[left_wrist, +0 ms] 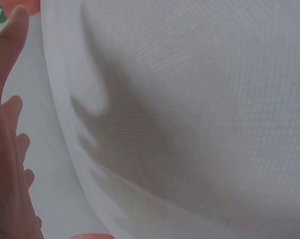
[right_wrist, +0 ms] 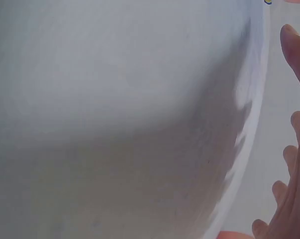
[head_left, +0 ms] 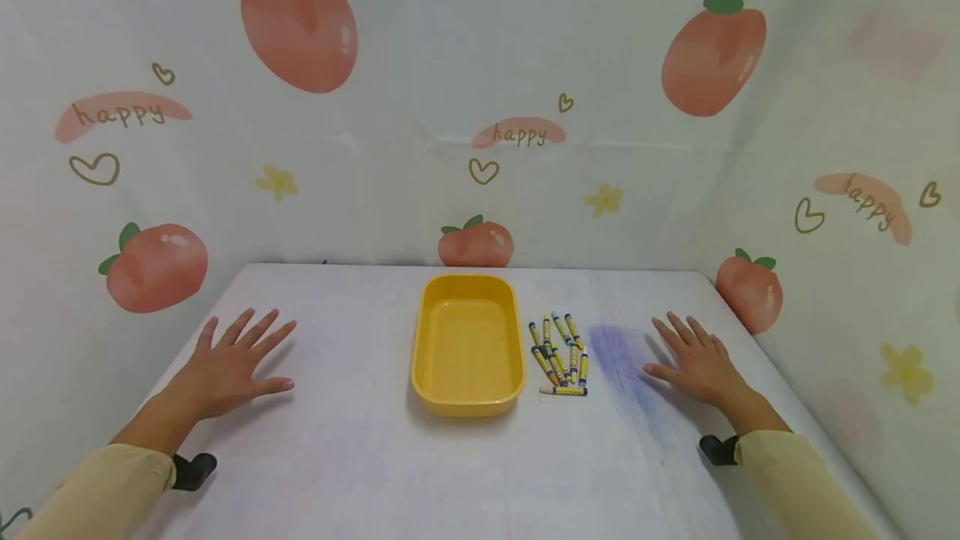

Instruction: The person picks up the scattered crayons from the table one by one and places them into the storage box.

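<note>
My left hand (head_left: 231, 369) is spread over the left side of the white table, fingers straight and holding nothing. On the opposite side my right hand (head_left: 697, 363) is likewise spread, with nothing in it. Both wrist views show the fingers apart and a hand shadow on the tabletop. Between the hands stands a yellow plastic tray (head_left: 468, 354), with nothing inside it. Close beside its right wall lie several crayons (head_left: 564, 391) in yellow and blue wrappers, bunched together at various angles. The right hand is nearer to the crayons than the left.
The white tabletop (head_left: 337, 457) carries a bluish-purple smudge (head_left: 622, 361) between the crayons and the right hand. Behind the table hangs a white curtain (head_left: 420, 65) printed with peaches, hearts and flowers. It also runs along both sides.
</note>
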{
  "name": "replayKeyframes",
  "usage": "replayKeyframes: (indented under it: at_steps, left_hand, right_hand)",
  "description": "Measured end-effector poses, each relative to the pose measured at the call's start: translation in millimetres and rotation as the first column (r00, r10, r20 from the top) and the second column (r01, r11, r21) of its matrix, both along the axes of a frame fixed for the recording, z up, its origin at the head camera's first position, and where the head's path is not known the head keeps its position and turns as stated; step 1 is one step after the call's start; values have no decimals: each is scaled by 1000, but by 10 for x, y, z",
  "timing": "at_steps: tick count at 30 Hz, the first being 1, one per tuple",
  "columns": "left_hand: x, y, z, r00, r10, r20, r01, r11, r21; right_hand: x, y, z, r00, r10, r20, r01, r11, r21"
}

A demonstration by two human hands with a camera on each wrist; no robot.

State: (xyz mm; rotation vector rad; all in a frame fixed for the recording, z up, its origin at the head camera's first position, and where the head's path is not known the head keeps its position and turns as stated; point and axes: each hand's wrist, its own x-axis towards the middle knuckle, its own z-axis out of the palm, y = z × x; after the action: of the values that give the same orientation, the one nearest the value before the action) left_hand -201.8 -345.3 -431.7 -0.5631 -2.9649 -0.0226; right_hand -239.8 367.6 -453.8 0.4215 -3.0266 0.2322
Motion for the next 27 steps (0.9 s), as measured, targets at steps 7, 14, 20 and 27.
replayKeyframes:
  at_steps: [7,14,20,27]
  left_hand:
    - [-16,34,-11,1000,-1,0,1,999,32]
    - [-13,115,-3,1000,4,27,-5,998,56]
    - [-4,236,-8,1000,-16,19,14,997,79]
    - [-6,410,-8,999,-42,18,39,988,152]
  right_hand:
    - [-35,-68,32,1000,9,-18,-9,1000,-11]
    - [-88,-162,56,999,26,-37,-27,999,-43]
    - [-135,-221,55,1000,9,-27,-12,994,-107]
    - [-223,-315,56,1000,0,-6,-1,983,-183]
